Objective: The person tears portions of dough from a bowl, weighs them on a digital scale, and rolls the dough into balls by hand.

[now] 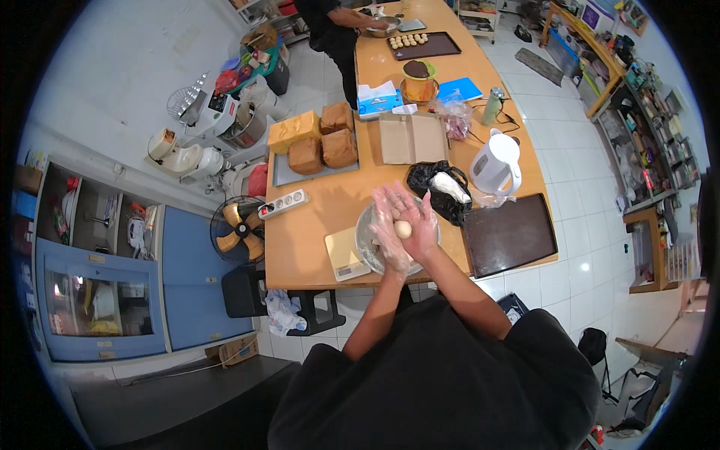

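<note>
Above a round metal bowl [363, 238] at the table's front edge, my two floury hands are close together. A small pale dough ball [403, 229] rests on the palm of my right hand [421, 229], whose fingers are stretched out. Beside the ball is my left hand [388, 236], its fingers extended and dusted white, with its inner edge close to the right palm. Both hands hide much of the bowl, though some white flour or dough shows inside. A flat, pale kitchen scale [344, 252] sits to the left of the bowl, partly covered by it.
A dark baking tray [511, 234] lies at right, near a white electric kettle [496, 162] and a black plastic bag [439, 193]. Brown loaves [339, 149] sit at left behind a power strip [284, 203]. Across the table, a person [335, 34] works near a tray of dough balls [424, 46].
</note>
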### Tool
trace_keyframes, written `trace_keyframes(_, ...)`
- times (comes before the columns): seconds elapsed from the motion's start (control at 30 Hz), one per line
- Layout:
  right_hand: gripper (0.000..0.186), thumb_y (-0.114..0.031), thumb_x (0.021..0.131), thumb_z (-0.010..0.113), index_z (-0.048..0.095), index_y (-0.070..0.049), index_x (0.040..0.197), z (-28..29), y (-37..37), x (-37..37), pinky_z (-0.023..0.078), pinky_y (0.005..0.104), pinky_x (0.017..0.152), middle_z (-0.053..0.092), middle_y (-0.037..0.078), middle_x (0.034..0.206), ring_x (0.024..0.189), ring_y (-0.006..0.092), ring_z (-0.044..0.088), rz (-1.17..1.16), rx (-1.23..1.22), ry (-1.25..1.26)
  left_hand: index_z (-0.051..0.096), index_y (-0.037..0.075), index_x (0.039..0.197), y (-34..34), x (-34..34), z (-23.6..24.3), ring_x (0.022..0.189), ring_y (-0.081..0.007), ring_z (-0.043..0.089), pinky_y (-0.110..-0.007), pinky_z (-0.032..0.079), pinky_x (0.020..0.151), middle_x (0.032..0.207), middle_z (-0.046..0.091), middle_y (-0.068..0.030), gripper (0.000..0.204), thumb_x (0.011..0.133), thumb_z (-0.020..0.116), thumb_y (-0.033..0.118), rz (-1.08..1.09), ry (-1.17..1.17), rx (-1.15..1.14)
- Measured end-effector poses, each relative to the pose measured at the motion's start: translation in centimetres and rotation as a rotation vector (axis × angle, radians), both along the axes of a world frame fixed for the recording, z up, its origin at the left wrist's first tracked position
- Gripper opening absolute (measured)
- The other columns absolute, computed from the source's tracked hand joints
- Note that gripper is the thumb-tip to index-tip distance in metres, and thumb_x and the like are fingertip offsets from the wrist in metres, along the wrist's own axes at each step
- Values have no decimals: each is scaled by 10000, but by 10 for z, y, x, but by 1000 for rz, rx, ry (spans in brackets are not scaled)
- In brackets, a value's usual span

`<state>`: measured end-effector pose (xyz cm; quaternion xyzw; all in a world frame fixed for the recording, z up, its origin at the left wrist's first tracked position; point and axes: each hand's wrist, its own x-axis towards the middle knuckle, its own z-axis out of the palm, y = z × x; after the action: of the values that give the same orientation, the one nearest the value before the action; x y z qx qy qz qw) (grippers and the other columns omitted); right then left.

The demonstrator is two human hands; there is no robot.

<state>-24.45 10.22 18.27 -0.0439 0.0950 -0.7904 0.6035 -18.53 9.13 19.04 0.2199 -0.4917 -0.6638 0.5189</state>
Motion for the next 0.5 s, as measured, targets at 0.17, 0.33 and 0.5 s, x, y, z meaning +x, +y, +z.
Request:
trace_keyframes(0.17,700,-583,976,280,336,-72,1451,-17,5,2,320,361,1094,402,118,1446,1305,232,409,81,180,209,76,24,1510,-5,-6,28,1463,-239,34,-374,7,1168,1585,80,-123,928,902,133,722,-53,-148,-75)
trace_keyframes(0.33,774,-618,948,304,279,-46,1468,-4,7,5,193,401,1165,272,121,1529,1409,267,260,51,5,98,81,57,1519,-34,-5,9,1462,-242,33,-395,-8,1165,1583,70,-147,880,918,129,698,154,-286,-114)
trace_keyframes(0.5,784,-639,938,294,257,-76,1483,-4,2,-9,165,418,1171,238,119,1543,1427,272,209,7,-13,91,76,55,1517,-6,-10,-18,1462,-265,31,-412,-19,1173,1587,50,-121,874,921,134,693,58,-67,50)
